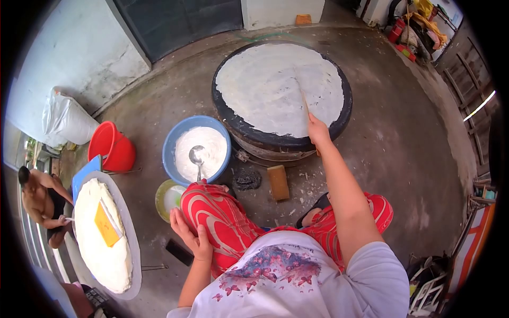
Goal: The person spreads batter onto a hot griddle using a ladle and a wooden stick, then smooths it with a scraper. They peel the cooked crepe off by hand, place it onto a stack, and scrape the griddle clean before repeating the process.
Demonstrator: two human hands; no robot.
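My right hand (318, 130) reaches out over the near rim of a big round black griddle (225, 108) and grips a thin wooden spreader stick (303, 95). The stick's far end lies on the white batter sheet (270, 85) that covers the griddle. My left hand (190, 233) rests flat against my left knee (204, 204) in red patterned trousers, fingers loosely apart, holding nothing. I am seated low in front of the griddle.
A blue basin (170, 144) of white batter with a metal ladle (197, 157) stands left of the griddle. A red bucket (112, 147), a small yellow-green bowl (161, 199) and a tray stacked with white sheets (103, 233) lie further left. A person (40, 199) crouches at far left. A brick (278, 182) lies on the concrete floor.
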